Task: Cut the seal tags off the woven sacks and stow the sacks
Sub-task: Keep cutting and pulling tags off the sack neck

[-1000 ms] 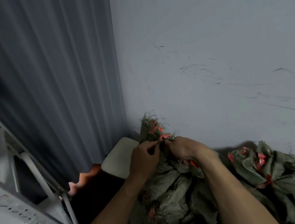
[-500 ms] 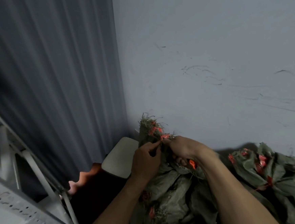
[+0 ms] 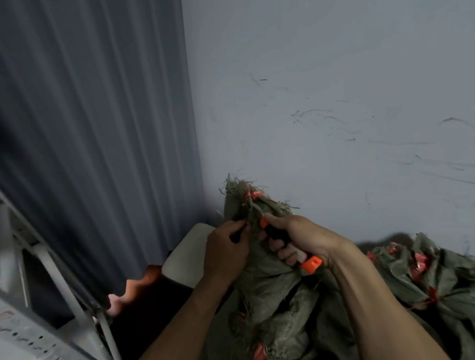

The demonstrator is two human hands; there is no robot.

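**Cutting a tag off the neck of a sack**

A pale wall (image 3: 337,86) rises beyond both hands, and a grey curtain (image 3: 82,106) hangs away to the left of them. A pile of sacks (image 3: 452,282) lies off to the right of the right forearm, with many red tags among its folds. The sack (image 3: 266,271) being worked on stands between the two hands, and its frayed neck pokes up just above the knuckles. A pale stool (image 3: 184,255) sits just beside the left wrist.

The left hand (image 3: 226,251) is curled tight and grips the bunched neck of this sack. The right hand (image 3: 300,237) is a closed fist round a cutter (image 3: 311,265), whose orange butt sticks out below the palm. The blade is hidden in the cloth. The seal tags (image 3: 253,194) sit just above both hands, at the top of the neck.

The step in hand looks like slicing the tie under a tag. To do it well, the left hand should hold the neck taut. The edge should catch only the tie and travel away from the left fingers, which are very near. Short, controlled strokes would spare the weave.
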